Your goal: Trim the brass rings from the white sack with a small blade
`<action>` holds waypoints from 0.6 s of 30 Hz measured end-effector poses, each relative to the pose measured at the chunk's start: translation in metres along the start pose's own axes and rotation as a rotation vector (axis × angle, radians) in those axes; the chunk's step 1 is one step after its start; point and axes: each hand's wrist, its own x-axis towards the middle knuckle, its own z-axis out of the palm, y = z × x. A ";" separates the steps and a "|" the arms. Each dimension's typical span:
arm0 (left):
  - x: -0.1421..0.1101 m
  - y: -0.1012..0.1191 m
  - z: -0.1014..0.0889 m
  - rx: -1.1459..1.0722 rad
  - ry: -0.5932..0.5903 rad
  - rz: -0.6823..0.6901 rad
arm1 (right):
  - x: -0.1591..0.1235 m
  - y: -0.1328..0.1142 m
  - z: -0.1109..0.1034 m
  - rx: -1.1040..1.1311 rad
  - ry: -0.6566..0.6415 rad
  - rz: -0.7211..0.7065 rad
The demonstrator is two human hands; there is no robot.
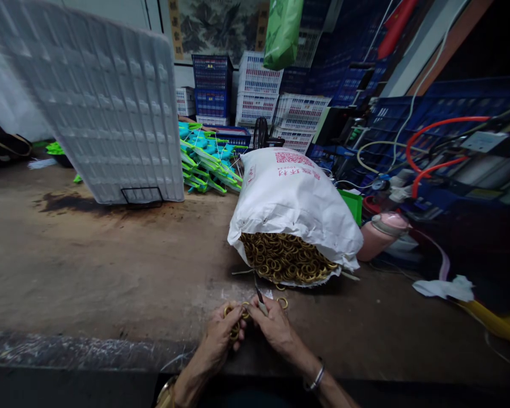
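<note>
Several brass-coloured rings (233, 330) are held in my left hand (221, 328), its fingers curled round them near the table's front edge. My right hand (274, 323) grips a small knife (260, 301), its dark narrow blade pointing up and away from me. One ring (245, 310) sits between the fingertips of both hands, which nearly meet. Just beyond my hands lies a white woven sack (289, 192) on its side, its mouth towards me and full of brass rings (284, 255). A loose ring (283, 303) rests on the table beside my right hand.
A translucent ribbed plastic panel (127, 113) stands upright on the brown table (89, 272). Behind it are green and turquoise plastic pieces (208, 156). A pink bottle (382, 235), red hoses and a white cloth (444, 288) are at right. Stacked crates (259, 85) fill the back.
</note>
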 end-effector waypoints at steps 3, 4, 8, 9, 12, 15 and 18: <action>0.001 0.001 0.002 -0.017 -0.001 -0.044 | 0.000 0.000 0.001 0.000 -0.004 -0.006; 0.001 0.002 0.002 -0.039 -0.001 -0.066 | 0.000 0.000 0.002 -0.006 0.000 -0.018; 0.001 0.006 0.001 -0.117 0.008 -0.156 | -0.004 -0.009 0.000 -0.022 -0.016 -0.066; 0.001 0.007 0.001 -0.136 0.012 -0.175 | -0.006 -0.013 -0.001 -0.030 -0.037 -0.077; 0.002 0.006 0.001 -0.187 0.033 -0.223 | -0.010 -0.023 -0.002 -0.066 -0.093 -0.122; 0.002 0.005 0.001 -0.239 0.058 -0.277 | -0.011 -0.026 -0.003 -0.072 -0.102 -0.143; 0.002 0.004 0.002 -0.292 0.088 -0.329 | -0.008 -0.019 -0.002 -0.071 -0.099 -0.128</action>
